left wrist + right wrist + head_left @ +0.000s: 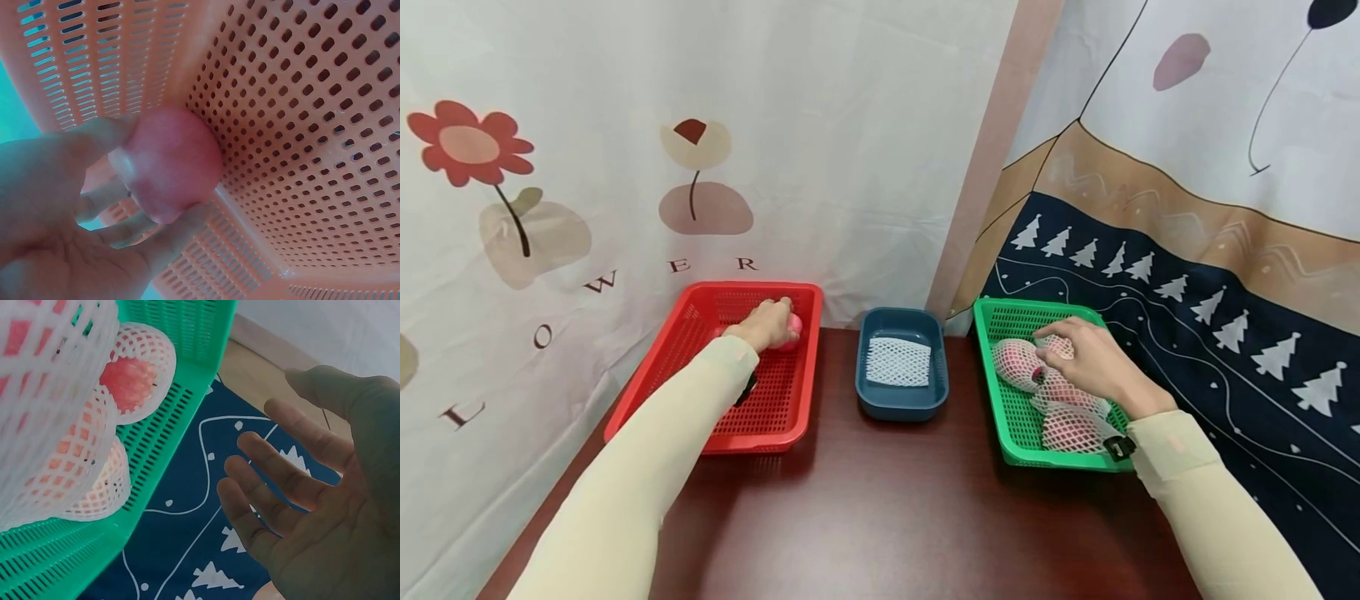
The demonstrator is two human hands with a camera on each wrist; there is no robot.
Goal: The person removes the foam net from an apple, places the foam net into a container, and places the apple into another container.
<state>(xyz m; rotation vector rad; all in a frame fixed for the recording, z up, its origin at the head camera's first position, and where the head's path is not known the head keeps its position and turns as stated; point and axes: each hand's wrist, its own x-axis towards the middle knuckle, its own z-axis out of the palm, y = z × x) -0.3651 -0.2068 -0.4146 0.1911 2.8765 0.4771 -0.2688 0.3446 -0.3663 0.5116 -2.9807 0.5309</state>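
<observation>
In the head view, my left hand (765, 323) reaches into the far right part of the red basket (806, 392). It holds a pinkish-red apple (172, 162), with the thumb on one side and fingers curled round the other; the apple lies against the basket's perforated plastic. My right hand (1093, 358) hovers over the green basket (1018, 417), its fingers relaxed and apart, holding nothing. Below it lie several apples in white foam nets (1017, 364). One netted apple (134, 384) shows its bare red top in the right wrist view.
Between the baskets stands a small blue container (901, 408) with a flat white foam net (898, 362) inside. All three sit on a dark reddish-brown table (880, 517). Printed curtains (850, 167) hang close behind and along the right side.
</observation>
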